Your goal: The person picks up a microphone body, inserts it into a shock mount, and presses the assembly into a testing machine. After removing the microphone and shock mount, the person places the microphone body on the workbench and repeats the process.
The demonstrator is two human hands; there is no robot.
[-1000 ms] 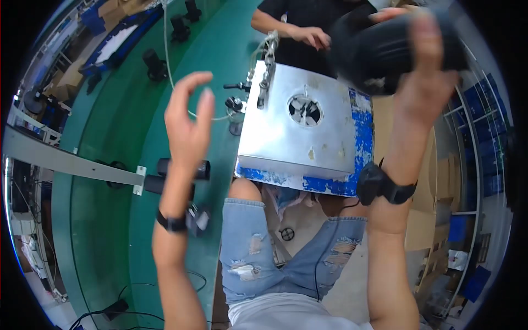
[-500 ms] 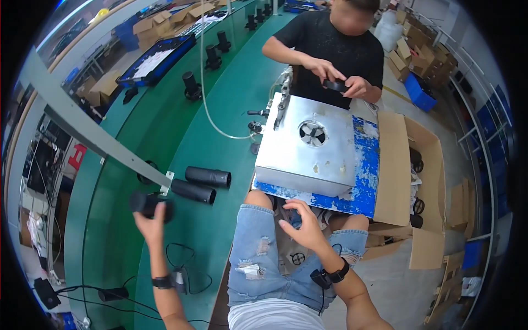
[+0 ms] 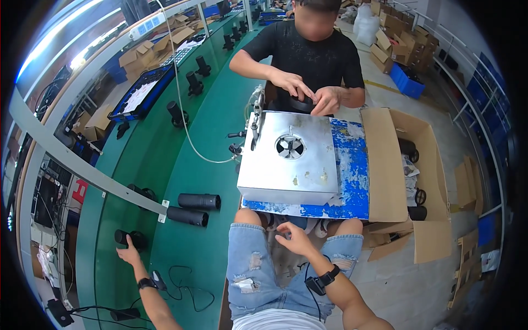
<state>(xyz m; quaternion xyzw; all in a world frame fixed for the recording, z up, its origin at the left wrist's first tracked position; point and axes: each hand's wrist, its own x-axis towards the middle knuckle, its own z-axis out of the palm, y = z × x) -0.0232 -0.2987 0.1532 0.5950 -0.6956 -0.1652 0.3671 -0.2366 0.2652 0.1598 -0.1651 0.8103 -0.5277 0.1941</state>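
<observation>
Our left hand curls round a black cylinder at the green workbench, not yet let go; whether it rests fully there, we cannot tell. Beyond that hand, to its right, lie two black tubes, untouched. Past our empty, half-open right hand are a metal box and a co-worker; rightward, an open carton holds black parts above grey floor.

Left grip unclear, co-worker's head cropped
From here I can't tell how far the left hand closes round the black cylinder, which hides part of it; the co-worker's face is blurred, their hands covering part of a black round piece; the grey beam partly masks another black part; both forearms end at the lower edge.
</observation>
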